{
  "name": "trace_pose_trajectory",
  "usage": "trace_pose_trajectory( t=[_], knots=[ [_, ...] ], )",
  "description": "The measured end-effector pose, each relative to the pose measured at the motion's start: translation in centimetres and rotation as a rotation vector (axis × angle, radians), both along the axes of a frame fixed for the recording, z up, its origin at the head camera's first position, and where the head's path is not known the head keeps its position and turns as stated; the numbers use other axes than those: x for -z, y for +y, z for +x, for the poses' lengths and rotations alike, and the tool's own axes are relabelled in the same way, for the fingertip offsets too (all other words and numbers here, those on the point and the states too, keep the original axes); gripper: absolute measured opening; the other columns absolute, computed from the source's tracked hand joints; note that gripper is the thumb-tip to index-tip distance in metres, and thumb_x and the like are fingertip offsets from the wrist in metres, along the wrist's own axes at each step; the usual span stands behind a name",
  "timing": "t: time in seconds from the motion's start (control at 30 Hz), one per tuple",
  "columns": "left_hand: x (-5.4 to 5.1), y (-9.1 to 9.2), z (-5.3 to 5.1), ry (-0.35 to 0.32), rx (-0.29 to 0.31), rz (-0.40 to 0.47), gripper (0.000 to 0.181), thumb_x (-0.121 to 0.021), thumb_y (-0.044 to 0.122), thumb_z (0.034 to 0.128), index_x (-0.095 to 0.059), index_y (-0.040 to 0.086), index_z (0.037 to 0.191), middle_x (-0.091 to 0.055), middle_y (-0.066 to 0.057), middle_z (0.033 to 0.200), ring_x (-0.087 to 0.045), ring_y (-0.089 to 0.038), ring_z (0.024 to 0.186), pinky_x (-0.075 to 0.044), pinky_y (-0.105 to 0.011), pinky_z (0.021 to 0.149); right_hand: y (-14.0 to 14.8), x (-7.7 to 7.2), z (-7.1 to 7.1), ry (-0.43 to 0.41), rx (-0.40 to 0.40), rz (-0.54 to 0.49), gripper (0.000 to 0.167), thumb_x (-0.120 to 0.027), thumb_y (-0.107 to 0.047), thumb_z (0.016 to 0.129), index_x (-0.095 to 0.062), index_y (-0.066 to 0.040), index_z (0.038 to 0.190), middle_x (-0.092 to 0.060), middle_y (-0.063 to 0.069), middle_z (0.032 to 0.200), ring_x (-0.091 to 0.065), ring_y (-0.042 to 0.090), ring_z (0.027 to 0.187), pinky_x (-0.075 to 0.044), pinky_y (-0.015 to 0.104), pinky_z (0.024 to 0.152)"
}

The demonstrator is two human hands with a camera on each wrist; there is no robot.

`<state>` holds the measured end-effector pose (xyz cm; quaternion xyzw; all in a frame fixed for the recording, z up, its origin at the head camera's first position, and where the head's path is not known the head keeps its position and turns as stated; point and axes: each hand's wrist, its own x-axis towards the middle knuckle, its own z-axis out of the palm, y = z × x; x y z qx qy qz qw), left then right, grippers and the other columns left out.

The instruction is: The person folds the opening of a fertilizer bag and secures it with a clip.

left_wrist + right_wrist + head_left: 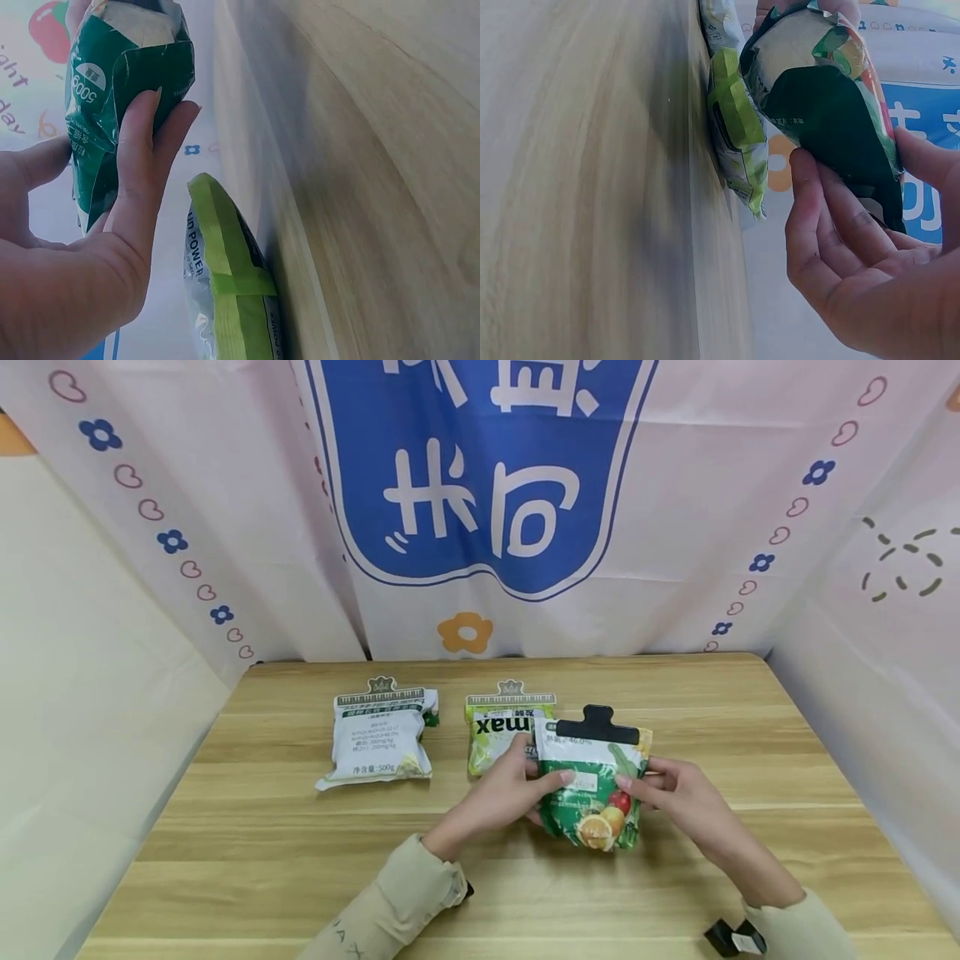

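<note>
Both hands hold a green and white bag (592,793) with fruit and vegetables printed on it, lifted above the table. A black clip (597,724) closes its top edge. My left hand (517,785) grips its left side, thumb on the front and fingers behind. On the right side my right hand (671,789) pinches it between thumb and fingers. In the left wrist view the left fingers press the dark green side of the bag (97,112). The right wrist view shows the right hand (870,262) holding the other side of the bag (825,112).
Behind the left hand lies a lime-green bag (483,750) with a ruler-marked clip (512,697). Farther left lies a white bag (378,743) with a similar clip (381,693). They rest on a wooden table (285,860); a printed curtain (675,543) hangs behind.
</note>
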<state>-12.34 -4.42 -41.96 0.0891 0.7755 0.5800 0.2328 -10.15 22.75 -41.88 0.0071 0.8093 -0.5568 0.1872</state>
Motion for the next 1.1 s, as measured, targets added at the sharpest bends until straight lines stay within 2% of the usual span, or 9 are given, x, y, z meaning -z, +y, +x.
trace_pose_trajectory(
  t=[0.17, 0.4, 0.6, 0.77, 0.83, 1.0, 1.1],
  knots=[
    [0.0, 0.2, -0.1, -0.008, -0.004, 0.005, 0.086, -0.073, 0.041, 0.0997, -0.023, 0.003, 0.16, -0.076, -0.018, 0.112, -0.075, -0.045, 0.07, -0.065, -0.05, 0.067, 0.1, -0.1, -0.1, -0.001, 0.003, 0.01, 0.057, -0.07, -0.038, 0.101, -0.059, 0.003, 0.14, -0.081, 0.008, 0.102, -0.077, 0.026, 0.092, -0.057, 0.038, 0.096],
    [-0.1, 0.6, -0.4, -0.05, -0.007, 0.068, 0.08, -0.07, 0.038, 0.102, -0.024, 0.008, 0.16, -0.073, -0.023, 0.124, -0.076, -0.031, 0.066, -0.065, -0.052, 0.071, 0.5, -0.2, -0.3, 0.022, 0.018, 0.032, 0.057, -0.069, -0.039, 0.102, -0.059, 0.002, 0.14, -0.081, 0.007, 0.106, -0.078, 0.022, 0.091, -0.056, 0.033, 0.092],
    [-0.1, 1.2, -0.5, -0.086, -0.02, 0.111, 0.071, -0.065, 0.033, 0.1058, -0.024, 0.009, 0.159, -0.076, -0.016, 0.113, -0.076, -0.029, 0.066, -0.065, -0.054, 0.074, 1.3, -0.1, -0.4, 0.025, 0.026, 0.019, 0.063, -0.068, -0.039, 0.103, -0.053, 0.005, 0.146, -0.082, 0.007, 0.103, -0.079, 0.021, 0.09, -0.058, 0.026, 0.091],
    [-0.4, 1.7, -0.7, -0.097, -0.033, 0.106, 0.07, -0.063, 0.032, 0.107, -0.023, 0.01, 0.16, -0.077, -0.012, 0.099, -0.072, -0.025, 0.061, -0.065, -0.05, 0.073, 1.8, -0.1, -0.6, 0.021, 0.043, 0.01, 0.063, -0.066, -0.038, 0.104, -0.051, 0.008, 0.145, -0.082, 0.003, 0.1, -0.08, 0.021, 0.09, -0.055, 0.018, 0.09],
    [-0.5, 1.9, -0.8, -0.096, -0.032, 0.107, 0.069, -0.062, 0.032, 0.1072, -0.023, 0.01, 0.16, -0.077, -0.012, 0.098, -0.071, -0.023, 0.06, -0.065, -0.05, 0.073, 2.0, -0.2, -0.7, 0.021, 0.052, 0.014, 0.065, -0.066, -0.038, 0.105, -0.049, 0.008, 0.147, -0.082, 0.003, 0.101, -0.08, 0.021, 0.09, -0.054, 0.016, 0.09],
    [-0.6, 2.4, -1.1, -0.112, -0.035, 0.116, 0.069, -0.063, 0.032, 0.107, -0.024, 0.012, 0.16, -0.075, -0.014, 0.112, -0.071, -0.022, 0.068, -0.065, -0.051, 0.075, 2.5, -0.1, -0.9, 0.005, 0.069, 0.033, 0.081, -0.066, -0.037, 0.105, -0.032, 0.014, 0.156, -0.08, 0.005, 0.109, -0.079, 0.017, 0.091, -0.057, 0.018, 0.091],
    [-0.5, 2.7, -1.2, -0.114, -0.038, 0.112, 0.073, -0.064, 0.034, 0.1064, -0.022, 0.013, 0.163, -0.074, -0.015, 0.119, -0.072, -0.023, 0.071, -0.065, -0.05, 0.075, 2.8, 0.0, -1.0, 0.002, 0.082, 0.053, 0.085, -0.066, -0.039, 0.105, -0.028, 0.015, 0.157, -0.08, 0.004, 0.109, -0.078, 0.014, 0.09, -0.059, 0.021, 0.09]
  ],
)
